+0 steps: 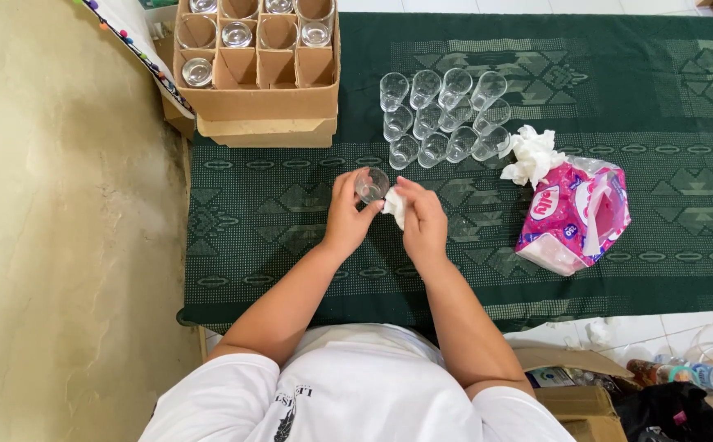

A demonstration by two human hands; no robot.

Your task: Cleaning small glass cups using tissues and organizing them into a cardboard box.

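Setting: a table (291,270) covered by a dark green patterned cloth, with a worn beige floor (61,229) to its left and white tiles beyond the near edge. Item held: one small clear glass (372,184), mouth turned toward the camera, above the cloth near the table's middle. Left hand (346,214): fingers curled around the glass's left side, gripping it. Right hand (422,219): closed on a crumpled white tissue (395,206), which is pressed against the lower right of the glass; the two hands sit just beside each other with the glass between their fingertips. Behind the hands: a block of clear glasses (442,119), standing close together in three rows on the cloth, apart from the held glass. To the right of that block: a used wad of white tissue (530,154), touching the top of a pink and white tissue pack (569,217), which is torn open and shows a white sheet inside. Far left corner of the table: an open cardboard box (256,61) with cardboard dividers; several compartments each hold one glass, others show only bare cardboard. Near right corner, off the table: brown cartons (573,385), a plastic bottle (688,375) lying on its side, and a black bag (676,413).
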